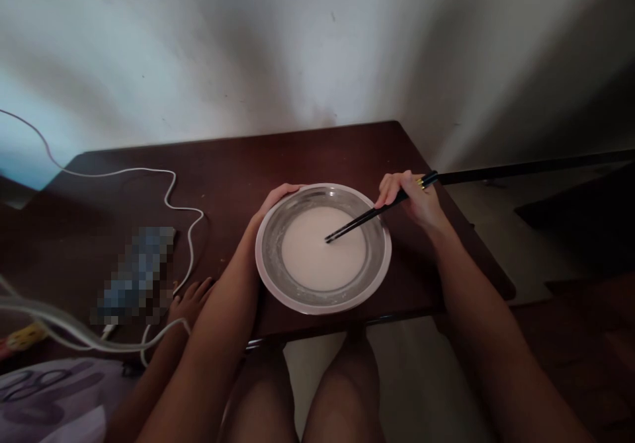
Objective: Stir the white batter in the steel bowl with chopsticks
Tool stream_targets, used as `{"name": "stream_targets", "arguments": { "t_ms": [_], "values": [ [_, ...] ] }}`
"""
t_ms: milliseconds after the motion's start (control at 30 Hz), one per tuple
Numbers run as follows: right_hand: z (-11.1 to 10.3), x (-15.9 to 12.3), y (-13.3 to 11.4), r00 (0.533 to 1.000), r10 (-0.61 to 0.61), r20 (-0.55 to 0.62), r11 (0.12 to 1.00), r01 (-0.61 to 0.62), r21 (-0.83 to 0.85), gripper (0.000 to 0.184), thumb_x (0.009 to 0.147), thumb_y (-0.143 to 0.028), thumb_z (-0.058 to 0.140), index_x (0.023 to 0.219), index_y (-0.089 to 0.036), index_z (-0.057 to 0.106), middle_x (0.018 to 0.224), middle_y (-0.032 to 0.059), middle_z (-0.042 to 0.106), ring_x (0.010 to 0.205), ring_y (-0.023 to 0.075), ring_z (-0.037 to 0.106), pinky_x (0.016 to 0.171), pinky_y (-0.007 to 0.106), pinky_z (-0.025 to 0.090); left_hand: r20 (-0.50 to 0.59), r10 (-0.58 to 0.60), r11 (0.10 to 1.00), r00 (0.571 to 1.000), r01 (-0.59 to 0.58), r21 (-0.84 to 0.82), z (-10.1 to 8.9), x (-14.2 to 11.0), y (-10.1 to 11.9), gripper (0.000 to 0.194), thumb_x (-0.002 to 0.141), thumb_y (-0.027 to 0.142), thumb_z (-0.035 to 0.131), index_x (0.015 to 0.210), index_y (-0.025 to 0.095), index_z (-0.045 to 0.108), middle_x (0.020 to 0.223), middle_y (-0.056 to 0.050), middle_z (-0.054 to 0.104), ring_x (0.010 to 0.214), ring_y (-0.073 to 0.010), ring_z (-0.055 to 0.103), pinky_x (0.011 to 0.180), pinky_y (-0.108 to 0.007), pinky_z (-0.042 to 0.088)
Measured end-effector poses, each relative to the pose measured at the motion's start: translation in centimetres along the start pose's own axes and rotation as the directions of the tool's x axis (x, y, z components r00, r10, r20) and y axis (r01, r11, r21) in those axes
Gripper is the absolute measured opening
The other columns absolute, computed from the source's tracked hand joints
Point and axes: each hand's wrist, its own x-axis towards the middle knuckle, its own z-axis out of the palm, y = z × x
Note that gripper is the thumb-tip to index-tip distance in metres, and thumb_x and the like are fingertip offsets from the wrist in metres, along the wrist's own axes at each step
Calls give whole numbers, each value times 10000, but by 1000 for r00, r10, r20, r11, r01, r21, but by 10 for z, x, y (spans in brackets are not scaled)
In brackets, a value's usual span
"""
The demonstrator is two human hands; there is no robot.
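A wide metal bowl with a pale rim stands near the front edge of the table. Smooth white liquid covers its bottom, and specks of it cling to the inner wall. Around the bowl's far left rim curls my left hand, its fingertips partly hidden behind the rim. My right hand grips a pair of black chopsticks with gold bands near the top. Slanting over the right rim, the chopsticks have their tips together at the liquid, near the bowl's middle.
On the dark brown table, a pixelated phone-like object lies at left with a white cable. Another person's hand rests beside my left forearm. A wall backs the table.
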Motion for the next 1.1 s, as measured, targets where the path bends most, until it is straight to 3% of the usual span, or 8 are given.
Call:
{"name": "stream_targets", "arguments": {
  "t_ms": [167, 333, 400, 600, 833, 1000, 1100],
  "values": [
    [7, -1, -1, 992, 26, 125, 999, -21, -38, 514, 916, -685, 709, 640, -258, 789, 710, 57, 774, 698, 201, 698, 749, 368, 557, 34, 0, 1000, 999, 0, 9, 0, -1, 0, 381, 807, 381, 643, 1118, 236, 809, 897, -49, 829, 1093, -346, 740, 973, -381, 563],
    [-1, 1, -4, 1000, 12, -24, 999, -13, -49, 556, 908, -719, 692, 606, -257, 766, 699, 56, 779, 698, 205, 716, 760, 375, 566, 30, 8, 1000, 1000, -9, 28, 0, 0, 1, 365, 822, 371, 637, 1116, 238, 806, 877, -49, 823, 1104, -342, 739, 999, -389, 560],
    [-2, 1, -4, 999, 13, -29, 999, -14, -32, 585, 916, -741, 661, 586, -265, 745, 663, 54, 765, 670, 214, 706, 740, 390, 570, 11, 12, 1000, 1000, -12, 20, 0, 1, 1, 348, 816, 369, 640, 1092, 237, 806, 862, -51, 817, 1115, -344, 737, 1000, -387, 560],
    [6, -1, -7, 986, 72, 149, 995, -61, -76, 453, 909, -626, 750, 645, -260, 788, 714, 49, 784, 743, 207, 732, 747, 355, 569, 41, 8, 999, 999, -10, 39, -1, 1, 1, 365, 799, 393, 653, 1099, 256, 810, 898, -48, 828, 1121, -357, 737, 997, -401, 566],
    [-1, 3, -9, 996, 49, -79, 998, -52, -34, 558, 886, -701, 727, 553, -253, 738, 624, 38, 741, 624, 186, 697, 703, 357, 571, 27, 4, 999, 1000, -5, 33, -1, 2, 2, 362, 810, 363, 619, 1086, 235, 817, 883, -56, 823, 1100, -346, 747, 988, -400, 578],
    [7, 1, -10, 982, 135, 134, 989, -124, -85, 444, 857, -650, 782, 651, -258, 806, 732, 35, 798, 714, 190, 732, 730, 340, 573, 35, -1, 1000, 999, 0, 25, 1, 1, 3, 374, 822, 337, 603, 1117, 245, 814, 881, -43, 823, 1119, -349, 735, 994, -410, 573],
    [5, 3, -8, 990, 123, 75, 987, -114, -114, 430, 841, -655, 790, 666, -262, 809, 766, 34, 805, 764, 199, 748, 767, 349, 580, 14, -14, 1000, 1000, 14, 25, 2, 1, 3, 384, 816, 341, 615, 1135, 250, 809, 882, -45, 822, 1102, -351, 735, 982, -403, 567]
  ]
}}
